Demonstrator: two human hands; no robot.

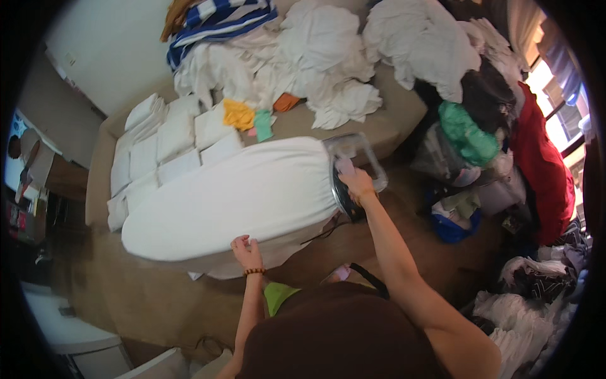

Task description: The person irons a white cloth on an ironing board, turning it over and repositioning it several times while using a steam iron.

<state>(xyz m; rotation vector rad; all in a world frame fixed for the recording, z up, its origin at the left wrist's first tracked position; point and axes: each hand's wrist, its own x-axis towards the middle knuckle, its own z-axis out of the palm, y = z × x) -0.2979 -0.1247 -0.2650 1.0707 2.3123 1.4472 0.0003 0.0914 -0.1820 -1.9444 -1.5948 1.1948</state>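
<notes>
In front of me stands an ironing board (227, 194) with a smooth white cover, gathered at its right end. My right hand (358, 184) grips a clothes iron (342, 189) with a dark body at that end, beside a pale framed iron rest (376, 163). The iron's soleplate is mostly hidden from me. At the board's near edge is my left hand (247, 253), its fingers curled, with a gap between thumb and fingertips. Pale cloth (279, 251) hangs below the board's near side.
Behind the board, a beige sofa (402, 104) bears folded white linens (177, 137) and a heap of crumpled white cloth (322, 52). Bags and a blue container (454, 227) stand on the floor at right, near a red cloth (539, 175). A person (38, 156) stands far left.
</notes>
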